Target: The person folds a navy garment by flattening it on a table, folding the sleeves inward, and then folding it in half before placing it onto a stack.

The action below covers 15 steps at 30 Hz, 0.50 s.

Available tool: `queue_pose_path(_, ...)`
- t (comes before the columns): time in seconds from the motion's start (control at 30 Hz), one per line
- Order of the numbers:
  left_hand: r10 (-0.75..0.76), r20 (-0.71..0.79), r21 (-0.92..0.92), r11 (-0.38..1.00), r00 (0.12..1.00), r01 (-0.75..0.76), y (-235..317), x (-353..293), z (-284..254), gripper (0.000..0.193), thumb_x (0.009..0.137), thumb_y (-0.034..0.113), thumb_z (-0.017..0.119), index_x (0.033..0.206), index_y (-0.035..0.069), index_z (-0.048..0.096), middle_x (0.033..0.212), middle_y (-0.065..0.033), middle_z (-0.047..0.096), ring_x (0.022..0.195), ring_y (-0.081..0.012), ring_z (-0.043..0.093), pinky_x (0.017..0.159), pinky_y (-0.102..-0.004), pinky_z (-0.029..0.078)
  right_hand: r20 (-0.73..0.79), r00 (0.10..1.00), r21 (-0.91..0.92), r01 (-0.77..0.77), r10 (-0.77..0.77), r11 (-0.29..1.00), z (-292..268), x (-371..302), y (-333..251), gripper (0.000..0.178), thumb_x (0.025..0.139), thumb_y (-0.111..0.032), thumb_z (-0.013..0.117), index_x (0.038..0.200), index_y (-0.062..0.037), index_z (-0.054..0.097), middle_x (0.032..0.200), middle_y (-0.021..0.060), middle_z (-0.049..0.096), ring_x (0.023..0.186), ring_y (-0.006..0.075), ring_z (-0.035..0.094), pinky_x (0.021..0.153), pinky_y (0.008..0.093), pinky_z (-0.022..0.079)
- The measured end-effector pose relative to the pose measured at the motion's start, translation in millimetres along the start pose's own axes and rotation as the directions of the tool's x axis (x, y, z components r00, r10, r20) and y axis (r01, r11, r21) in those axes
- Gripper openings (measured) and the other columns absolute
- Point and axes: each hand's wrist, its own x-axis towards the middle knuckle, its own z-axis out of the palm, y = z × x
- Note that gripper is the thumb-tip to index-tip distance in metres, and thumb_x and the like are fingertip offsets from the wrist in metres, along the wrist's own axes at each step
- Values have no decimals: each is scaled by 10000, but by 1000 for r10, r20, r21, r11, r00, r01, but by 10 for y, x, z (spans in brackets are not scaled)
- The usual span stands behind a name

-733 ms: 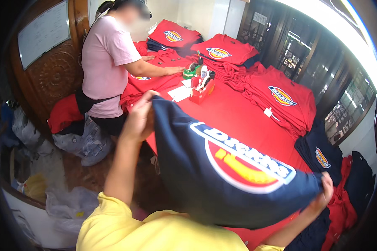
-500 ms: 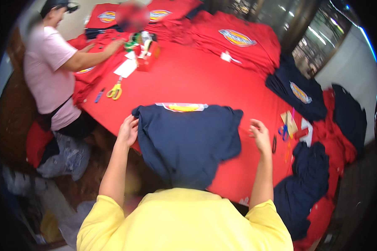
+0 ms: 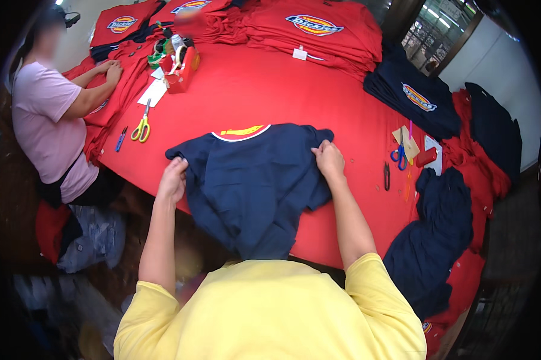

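A navy T-shirt [image 3: 252,186] lies partly on the red-covered table, its near part hanging over the front edge. Part of a red and yellow printed patch shows at its far side. My left hand [image 3: 173,178] pinches the shirt at its left edge, with the fingers closed. My right hand [image 3: 329,161] grips the far right corner, the fingertips pressed together on the cloth. Between the two hands the cloth is spread, with soft creases down its middle.
Yellow-handled scissors [image 3: 141,127] and a small blue tool [image 3: 121,139] lie at the left. Blue scissors [image 3: 399,156] and black snips [image 3: 387,176] lie right. Red shirts [image 3: 318,45] and navy shirts [image 3: 411,90] are piled behind. Another person [image 3: 48,120] handles red cloth at far left.
My right hand has come inward and closed on the shirt's right corner, where it was apart from it. My left hand has closed on the left edge. The view has shifted.
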Motion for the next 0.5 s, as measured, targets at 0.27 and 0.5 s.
queue_pose_path(0.27,350,-22,-117,930,937,-350,1138,-477,-144,189,986,228,498,1041,64,574,986,-27,652,899,-144,621,822,-313,482,64,990,616,-141,130,775,-1154,322,610,284,954,-318,552,817,-71,527,705,0,523,579,77,465,490,230,374)
queue_pose_path(0.5,763,-69,136,646,643,-751,2777,-180,397,209,910,137,607,1075,13,577,1050,-66,596,906,-123,585,837,-277,464,-244,957,967,253,159,-37,-2598,602,-84,71,930,-122,584,931,-52,574,816,55,588,698,188,616,659,347,549)
